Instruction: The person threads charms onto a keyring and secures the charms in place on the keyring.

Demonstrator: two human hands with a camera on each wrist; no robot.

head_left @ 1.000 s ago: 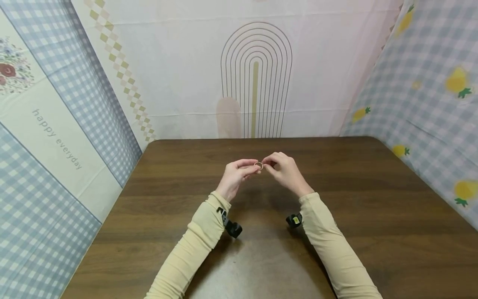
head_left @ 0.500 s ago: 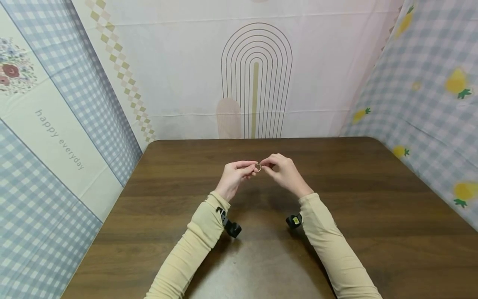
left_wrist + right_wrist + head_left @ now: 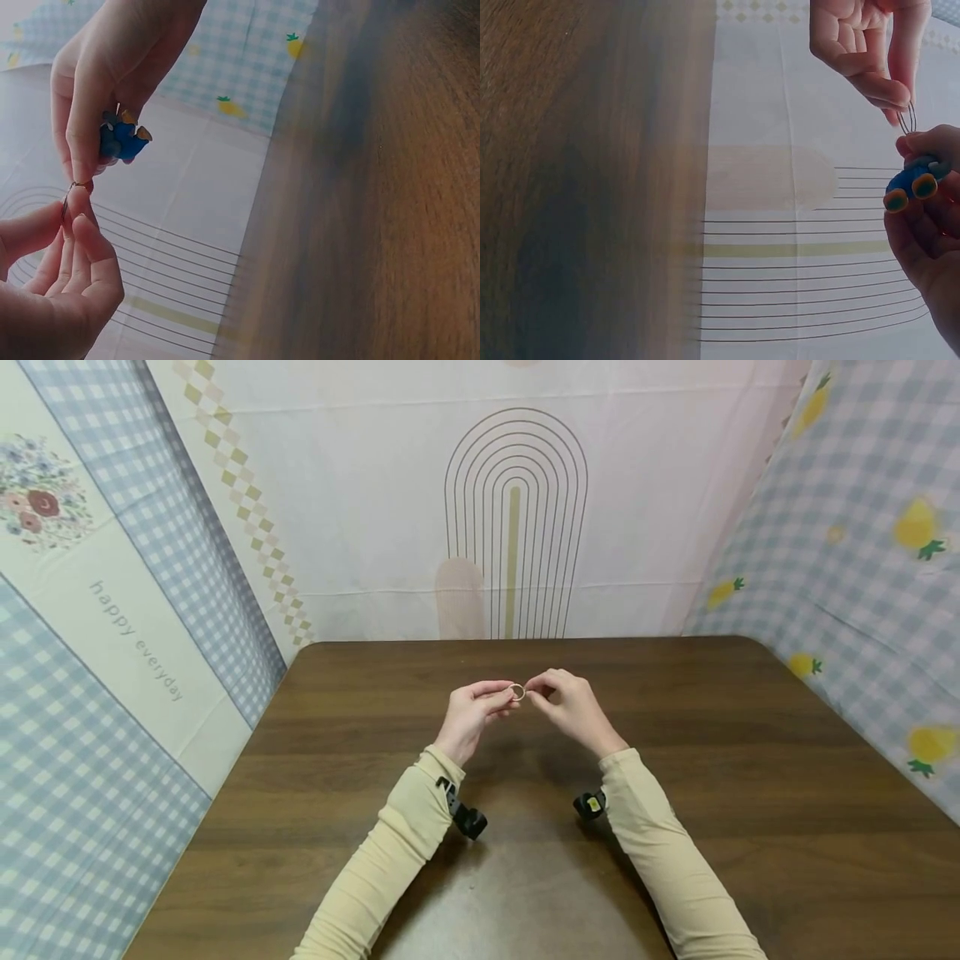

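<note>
Between both hands is a thin metal split ring, held up over the table. Thumb and fingers of my left hand pinch its left side. My right hand has its thumb and fingertips at the ring's other side, and a small blue figure charm with orange-rimmed feet is held in its fingers. The right wrist view shows the ring as two thin wire loops side by side, running from the left fingertips to the right ones just above the charm. In the head view the right hand hides the charm.
The brown wooden table spreads beneath both forearms. A white cloth with an arch print hangs behind it, with checked cloths at the left and right. Each wrist carries a black camera on a strap.
The ring has turned and tilted a little between the fingertips and moved slightly left. Both hands stay almost in place, still pinching. The head view has swung slightly to the left.
</note>
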